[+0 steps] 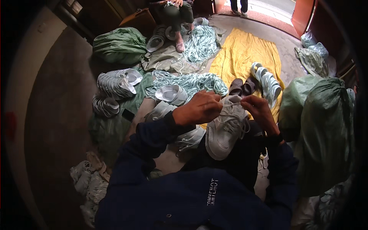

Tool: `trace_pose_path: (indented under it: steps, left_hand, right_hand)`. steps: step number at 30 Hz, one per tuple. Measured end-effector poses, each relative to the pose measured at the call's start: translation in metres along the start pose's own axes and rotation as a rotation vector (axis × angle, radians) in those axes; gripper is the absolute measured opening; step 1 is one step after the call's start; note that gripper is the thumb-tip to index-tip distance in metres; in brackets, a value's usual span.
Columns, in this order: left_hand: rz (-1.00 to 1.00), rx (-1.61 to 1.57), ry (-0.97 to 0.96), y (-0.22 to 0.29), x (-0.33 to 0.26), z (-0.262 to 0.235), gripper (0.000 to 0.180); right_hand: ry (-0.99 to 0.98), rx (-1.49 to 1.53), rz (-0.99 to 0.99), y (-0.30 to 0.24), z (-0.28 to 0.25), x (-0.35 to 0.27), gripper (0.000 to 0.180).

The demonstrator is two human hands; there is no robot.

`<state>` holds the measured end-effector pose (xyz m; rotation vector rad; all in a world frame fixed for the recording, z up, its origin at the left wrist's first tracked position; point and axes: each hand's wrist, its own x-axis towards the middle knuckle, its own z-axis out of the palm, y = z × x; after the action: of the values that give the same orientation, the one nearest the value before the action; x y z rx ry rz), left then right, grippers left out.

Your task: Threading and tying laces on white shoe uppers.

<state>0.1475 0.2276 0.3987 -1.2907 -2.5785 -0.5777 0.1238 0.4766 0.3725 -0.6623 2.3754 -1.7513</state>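
Observation:
A white sneaker [224, 138] rests on my lap, toe toward me, its laces looped across the tongue. My left hand [198, 109] is closed at the left side of the shoe's collar, gripping one part of the shoelace [230, 104]. Opposite it, my right hand [260, 111] pinches the lace between thumb and fingers at the right of the opening. A short stretch of lace runs between the two hands. Loose lace loops hang over the shoe's right side. The inner fingertips of my left hand are partly hidden.
Pale shoe uppers [115, 85] are stacked at left near a dark phone [128, 114]. Heaps of light green laces [201, 43] lie ahead, beside a yellow cloth [245, 50] with dark clogs [242, 87]. Large green sacks [326, 130] stand at right. Another person [176, 19] sits ahead.

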Motion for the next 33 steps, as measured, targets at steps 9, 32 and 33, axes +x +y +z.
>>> trace_pose_path:
  steps: [9, 32, 33]
  left_hand:
    - [-0.140, -0.346, 0.250, -0.006, 0.014, 0.005, 0.020]
    - [-0.108, -0.116, 0.194, -0.019, -0.009, 0.061, 0.018]
    - [-0.048, -0.074, 0.346, -0.019, -0.010, 0.064, 0.019]
  right_hand:
    - [-0.002, 0.106, -0.053, -0.014, 0.022, 0.002, 0.012]
    - [-0.053, 0.451, 0.192, 0.029, 0.037, 0.007, 0.018]
    - [-0.074, 0.452, 0.201, 0.030, 0.039, 0.007, 0.018]
